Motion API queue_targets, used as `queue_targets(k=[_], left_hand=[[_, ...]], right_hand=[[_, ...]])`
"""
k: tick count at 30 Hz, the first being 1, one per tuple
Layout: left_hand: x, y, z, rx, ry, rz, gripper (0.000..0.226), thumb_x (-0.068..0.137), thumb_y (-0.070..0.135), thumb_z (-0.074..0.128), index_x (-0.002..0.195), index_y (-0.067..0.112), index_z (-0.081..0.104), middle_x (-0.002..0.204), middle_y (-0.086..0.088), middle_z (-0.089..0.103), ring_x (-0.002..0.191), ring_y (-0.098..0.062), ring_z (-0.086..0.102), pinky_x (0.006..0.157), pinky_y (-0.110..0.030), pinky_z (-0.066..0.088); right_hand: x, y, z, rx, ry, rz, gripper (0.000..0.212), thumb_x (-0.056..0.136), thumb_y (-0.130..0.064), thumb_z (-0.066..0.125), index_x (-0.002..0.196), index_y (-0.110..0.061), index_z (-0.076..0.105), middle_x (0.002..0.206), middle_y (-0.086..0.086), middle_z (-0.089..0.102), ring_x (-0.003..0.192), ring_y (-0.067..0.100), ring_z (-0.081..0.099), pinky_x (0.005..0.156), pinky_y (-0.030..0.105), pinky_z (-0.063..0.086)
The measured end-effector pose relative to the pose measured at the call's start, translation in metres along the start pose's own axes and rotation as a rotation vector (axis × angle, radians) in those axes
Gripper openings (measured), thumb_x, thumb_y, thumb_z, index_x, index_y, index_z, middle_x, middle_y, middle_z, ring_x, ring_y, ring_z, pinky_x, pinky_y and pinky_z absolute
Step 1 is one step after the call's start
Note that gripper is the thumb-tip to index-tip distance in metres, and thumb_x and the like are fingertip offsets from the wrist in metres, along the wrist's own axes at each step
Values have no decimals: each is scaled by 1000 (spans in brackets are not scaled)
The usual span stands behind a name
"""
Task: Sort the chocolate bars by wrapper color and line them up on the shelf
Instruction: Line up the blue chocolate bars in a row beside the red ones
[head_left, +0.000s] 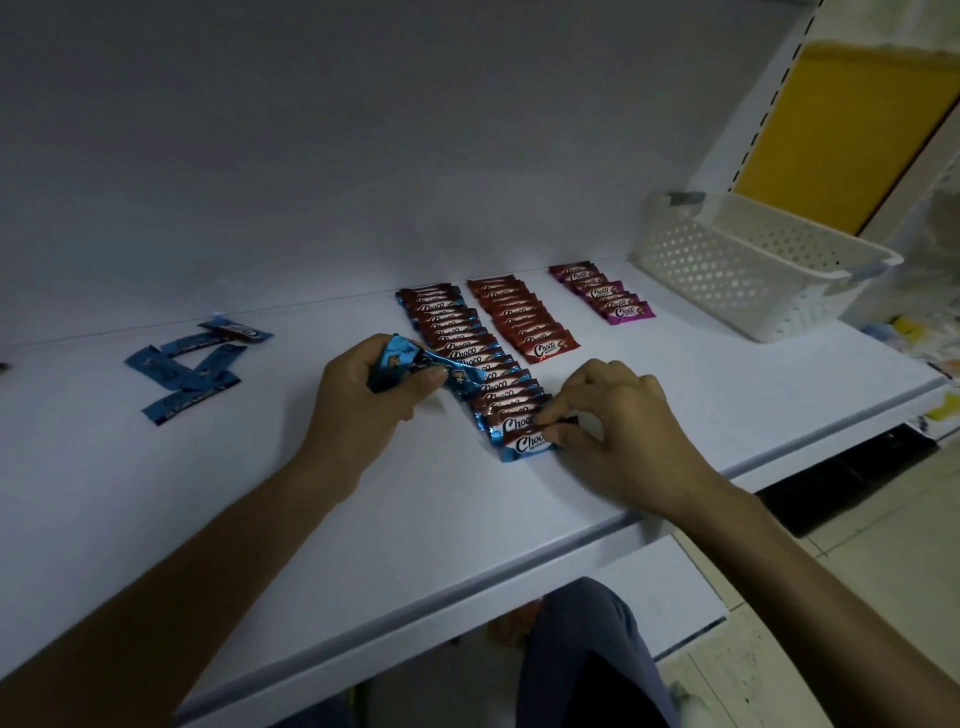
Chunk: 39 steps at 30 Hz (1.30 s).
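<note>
The right hand (618, 415) pinched the nearest bar (524, 444) of the blue row (467, 343), seemingly squaring it to make the overlap even; the left hand (358, 400) gripped a bunch of blue-wrapped bars (400, 361) just left of that row, probably as stock to feed it; right of the row lay the red row (524, 317), then the purple row (608, 293), 3 colours apart on the shelf (363, 519); well left of the row, loose blue bars (192, 369) lay unsorted; far right stood a white perforated basket (753, 265).

Shop, white slotted retail shelf (519, 519), rows of chocolate bars (524, 322)
</note>
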<state>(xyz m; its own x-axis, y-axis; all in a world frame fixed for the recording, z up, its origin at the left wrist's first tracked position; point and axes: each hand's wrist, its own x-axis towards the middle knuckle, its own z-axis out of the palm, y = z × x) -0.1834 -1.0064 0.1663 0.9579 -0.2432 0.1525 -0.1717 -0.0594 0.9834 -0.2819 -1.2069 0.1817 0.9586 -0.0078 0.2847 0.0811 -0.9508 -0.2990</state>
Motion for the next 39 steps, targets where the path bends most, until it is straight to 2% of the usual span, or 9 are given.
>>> queue_targets(k=[3, 10, 14, 18, 21, 25, 31, 34, 39], left_hand=[[1, -2, -1, -7, 15, -24, 12, 86, 10, 67, 94, 18, 64, 70, 7, 62, 51, 0, 51, 47, -12, 42], [0, -2, -2, -70, 5, -53, 5, 89, 14, 65, 91, 17, 62, 56, 9, 60, 50, -4, 50, 45, -16, 39], [0, -3, -4, -107, 58, 9, 9, 88, 10, 65, 86, 18, 60, 56, 8, 59, 51, -5, 51, 46, -17, 40], [-3, -4, -5, 51, 77, 377, 24, 85, 2, 67, 87, 25, 61, 88, 8, 67, 78, -4, 64, 68, -15, 52], [-2, -8, -8, 201, 33, 607, 10, 83, 18, 64, 90, 25, 62, 107, 14, 61, 103, -4, 60, 87, -14, 49], [1, -12, -7, 213, 68, 591, 25, 84, 13, 66, 101, 30, 59, 112, 7, 58, 103, 5, 56, 85, -9, 46], [-1, -2, -4, -89, 3, 249, 16, 90, 11, 60, 97, 25, 64, 68, 19, 62, 61, 5, 57, 54, -7, 42], [-3, -2, -3, -76, -57, 226, 5, 89, 15, 61, 89, 19, 65, 60, 20, 61, 55, 3, 55, 51, -7, 40], [-3, -5, -7, 58, -92, 284, 13, 80, 31, 62, 88, 21, 64, 75, 16, 66, 72, 0, 62, 61, -9, 46]], right_hand=[[2, -2, 1, -54, 5, -10, 17, 87, -26, 66, 104, -27, 71, 112, -6, 61, 105, 14, 48, 77, 28, 24], [7, -13, 6, 27, 105, 10, 18, 88, -29, 64, 105, -25, 65, 107, -6, 64, 97, 10, 53, 77, 26, 32], [17, -47, 7, 396, 92, 84, 23, 97, -23, 51, 116, -19, 61, 97, -3, 71, 80, 10, 67, 73, 33, 56], [35, -78, 5, 1002, -30, 340, 24, 98, -28, 48, 118, -18, 56, 91, 3, 72, 72, 12, 70, 66, 20, 56], [46, -82, -1, 1216, -19, 500, 11, 94, -22, 56, 102, -16, 59, 86, 4, 71, 67, 13, 70, 59, 21, 55], [51, -73, -6, 1368, -34, 555, 26, 88, -5, 64, 113, -9, 60, 92, 12, 73, 71, 15, 70, 60, 20, 55], [49, -63, -4, 1426, -4, 550, 14, 88, -2, 62, 102, -3, 62, 92, 14, 74, 76, 17, 72, 63, 20, 56], [48, -61, 2, 1376, -6, 501, 14, 88, -3, 62, 101, -4, 61, 93, 14, 73, 78, 20, 72, 65, 22, 58], [47, -54, 2, 665, 8, 131, 6, 86, -17, 68, 88, -22, 70, 86, -12, 66, 78, -2, 61, 64, 7, 45]])
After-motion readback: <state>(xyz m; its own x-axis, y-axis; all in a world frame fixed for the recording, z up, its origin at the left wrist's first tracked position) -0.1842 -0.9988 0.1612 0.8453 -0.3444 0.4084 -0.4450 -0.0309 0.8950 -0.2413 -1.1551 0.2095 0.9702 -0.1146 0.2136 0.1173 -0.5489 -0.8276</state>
